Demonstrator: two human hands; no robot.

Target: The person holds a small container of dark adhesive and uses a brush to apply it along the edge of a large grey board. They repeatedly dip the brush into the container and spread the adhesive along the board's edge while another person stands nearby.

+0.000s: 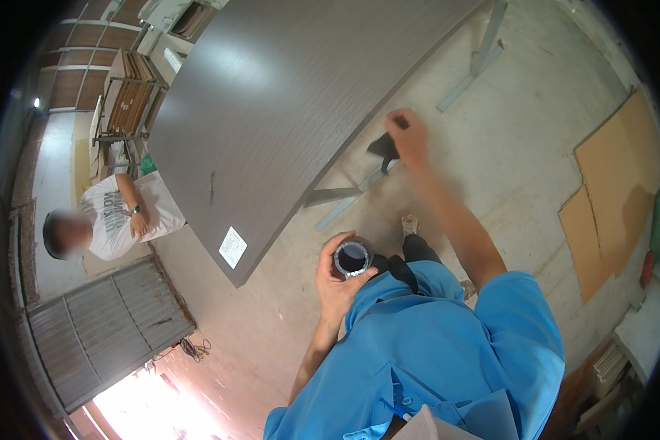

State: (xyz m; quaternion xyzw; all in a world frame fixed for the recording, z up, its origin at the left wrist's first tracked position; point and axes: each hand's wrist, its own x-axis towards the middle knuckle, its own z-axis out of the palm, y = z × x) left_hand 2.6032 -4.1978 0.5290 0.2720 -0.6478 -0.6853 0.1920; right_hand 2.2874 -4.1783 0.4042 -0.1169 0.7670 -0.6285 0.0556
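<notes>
A left hand (334, 287) curls round a jar (353, 257), thumb and fingers flanking its pale, round rim, dark inside; the right hand (411, 138) grips a limp black cloth (383, 147) near the table (271, 110).

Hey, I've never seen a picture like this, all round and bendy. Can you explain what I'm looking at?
Sure. There's no robot here, just a person in a blue shirt using bare hands. The single picture comes from a wide fisheye camera worn on their head, looking down, so straight edges bend. Their left hand holds a round, open-topped container, dark inside. Their right hand holds something black that looks like cloth. The big dark grey tabletop has a white label near its corner. At the left is another person in a white shirt.
</notes>
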